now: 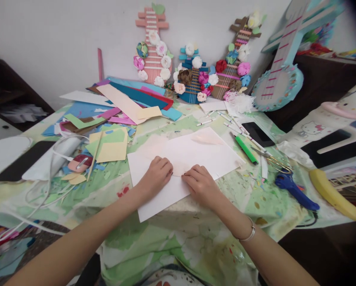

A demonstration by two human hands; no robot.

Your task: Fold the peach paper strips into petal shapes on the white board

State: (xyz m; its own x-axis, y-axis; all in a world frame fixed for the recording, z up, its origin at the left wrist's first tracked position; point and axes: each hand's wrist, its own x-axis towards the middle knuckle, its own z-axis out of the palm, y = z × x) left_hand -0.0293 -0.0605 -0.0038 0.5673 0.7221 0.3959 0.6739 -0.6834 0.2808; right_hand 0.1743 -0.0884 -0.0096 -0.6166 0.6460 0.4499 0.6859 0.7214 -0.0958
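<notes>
Just beyond the left hand (156, 177), a loose pink sheet (154, 146) lies partly over the white paper (162, 197). Right of that hand, the pale strip (180, 168) lies between the two sets of fingertips, its near edge running roughly from hand to hand, neither hand clearly nearer. The right hand (202, 186) is curled at its other end, a little apart from the left; whether either hand pinches the strip or merely presses it, I cannot tell.
</notes>
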